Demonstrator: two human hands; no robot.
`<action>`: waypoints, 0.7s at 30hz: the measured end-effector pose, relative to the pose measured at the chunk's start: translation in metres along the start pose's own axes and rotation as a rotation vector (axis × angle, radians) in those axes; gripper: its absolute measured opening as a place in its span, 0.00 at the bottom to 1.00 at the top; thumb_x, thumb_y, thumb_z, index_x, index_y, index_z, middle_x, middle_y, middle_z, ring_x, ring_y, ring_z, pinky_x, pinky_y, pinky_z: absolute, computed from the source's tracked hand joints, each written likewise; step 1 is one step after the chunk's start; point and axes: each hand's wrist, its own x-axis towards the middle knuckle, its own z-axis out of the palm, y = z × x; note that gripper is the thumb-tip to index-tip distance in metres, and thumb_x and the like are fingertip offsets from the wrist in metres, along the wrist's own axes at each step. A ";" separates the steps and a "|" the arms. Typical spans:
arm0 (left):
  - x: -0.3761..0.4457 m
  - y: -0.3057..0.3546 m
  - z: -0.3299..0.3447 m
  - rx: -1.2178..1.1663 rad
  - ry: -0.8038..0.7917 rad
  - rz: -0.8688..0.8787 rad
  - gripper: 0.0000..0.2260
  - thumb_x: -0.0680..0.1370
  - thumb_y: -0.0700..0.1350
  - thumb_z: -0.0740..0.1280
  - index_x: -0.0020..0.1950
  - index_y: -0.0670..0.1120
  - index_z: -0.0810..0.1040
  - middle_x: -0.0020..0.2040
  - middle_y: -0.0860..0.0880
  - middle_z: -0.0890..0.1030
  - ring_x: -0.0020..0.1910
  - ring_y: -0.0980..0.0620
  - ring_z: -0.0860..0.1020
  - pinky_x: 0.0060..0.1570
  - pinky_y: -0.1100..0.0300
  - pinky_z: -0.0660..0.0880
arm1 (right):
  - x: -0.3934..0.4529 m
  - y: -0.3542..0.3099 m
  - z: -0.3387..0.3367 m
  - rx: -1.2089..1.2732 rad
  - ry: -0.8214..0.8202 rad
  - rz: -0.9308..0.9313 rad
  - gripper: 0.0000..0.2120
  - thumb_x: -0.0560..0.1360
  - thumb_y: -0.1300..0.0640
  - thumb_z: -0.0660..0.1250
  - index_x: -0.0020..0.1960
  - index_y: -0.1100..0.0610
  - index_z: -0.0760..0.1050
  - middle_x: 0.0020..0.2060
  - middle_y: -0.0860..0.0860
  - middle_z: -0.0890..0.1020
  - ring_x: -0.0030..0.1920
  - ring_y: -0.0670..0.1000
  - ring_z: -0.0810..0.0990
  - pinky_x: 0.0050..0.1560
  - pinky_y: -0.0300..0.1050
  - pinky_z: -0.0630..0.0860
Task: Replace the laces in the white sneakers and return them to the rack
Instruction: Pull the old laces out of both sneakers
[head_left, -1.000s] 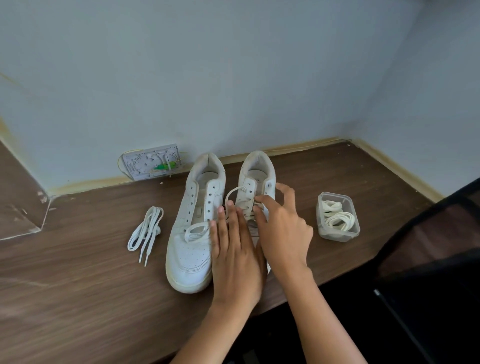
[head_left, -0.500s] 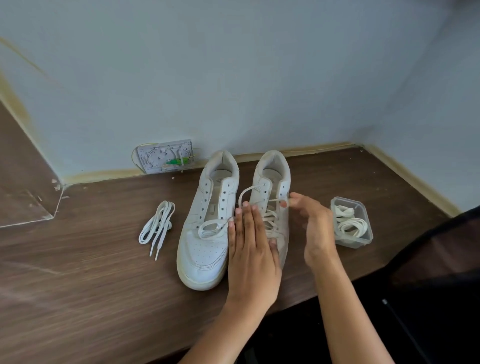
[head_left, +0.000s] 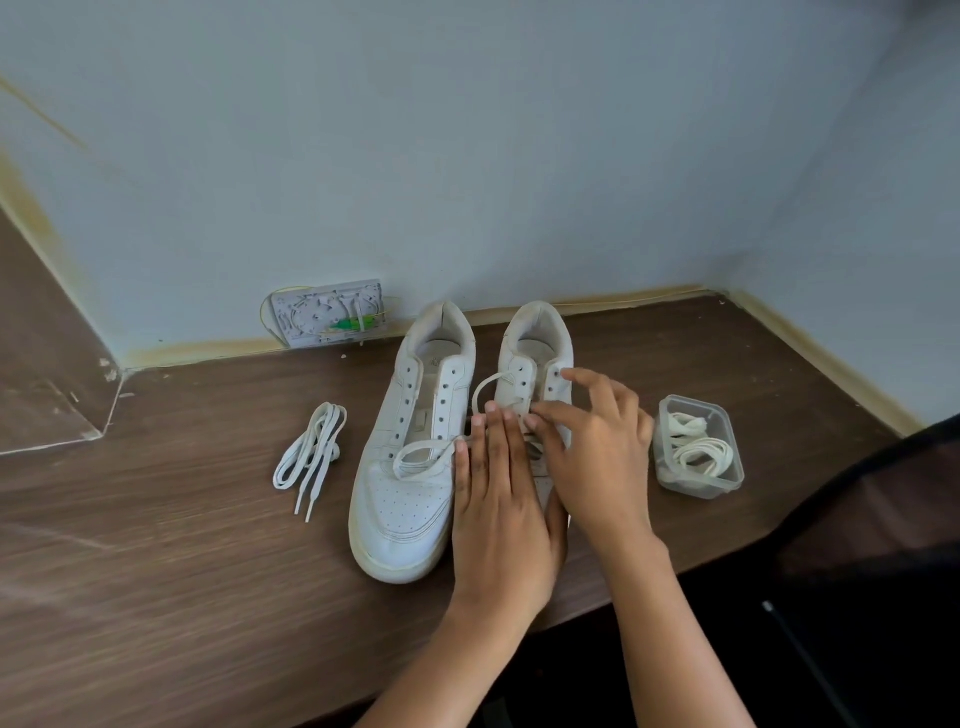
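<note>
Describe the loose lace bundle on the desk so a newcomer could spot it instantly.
Start at the brown wooden desk against the pale wall and find the two white sneakers; take the left sneaker, which has bare eyelets. Left of it, apart from it, lies the loose lace bundle, folded flat on the wood. The other spare laces sit coiled in the clear plastic tub at right.

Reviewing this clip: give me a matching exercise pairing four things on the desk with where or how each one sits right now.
Things:
1. loose lace bundle
2. left sneaker
3. clear plastic tub
4. left hand

States:
A. holds coiled laces
B. eyelets empty
C. lies flat on the right sneaker
D. lies on the desk, left of both shoes

Pairs: 1-D, 2-B, 3-A, 4-C
</note>
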 end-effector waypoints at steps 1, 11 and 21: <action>0.000 0.000 0.000 0.000 -0.002 -0.001 0.32 0.78 0.54 0.52 0.78 0.36 0.58 0.78 0.37 0.60 0.78 0.41 0.57 0.74 0.47 0.52 | 0.000 0.000 0.002 0.008 -0.011 -0.002 0.03 0.74 0.52 0.72 0.47 0.49 0.84 0.63 0.50 0.77 0.64 0.58 0.70 0.59 0.58 0.66; 0.000 0.000 -0.001 -0.037 -0.001 -0.014 0.32 0.80 0.56 0.53 0.78 0.37 0.57 0.78 0.39 0.59 0.78 0.43 0.57 0.74 0.48 0.53 | 0.010 0.026 -0.004 0.646 0.085 0.317 0.09 0.80 0.58 0.64 0.45 0.45 0.75 0.60 0.45 0.68 0.65 0.53 0.67 0.66 0.60 0.68; 0.000 -0.002 0.001 -0.067 -0.029 0.002 0.33 0.80 0.57 0.52 0.79 0.37 0.56 0.79 0.39 0.58 0.78 0.43 0.58 0.74 0.52 0.51 | 0.001 0.007 -0.005 0.203 0.010 0.044 0.11 0.77 0.45 0.66 0.58 0.42 0.80 0.71 0.48 0.66 0.67 0.53 0.59 0.62 0.51 0.63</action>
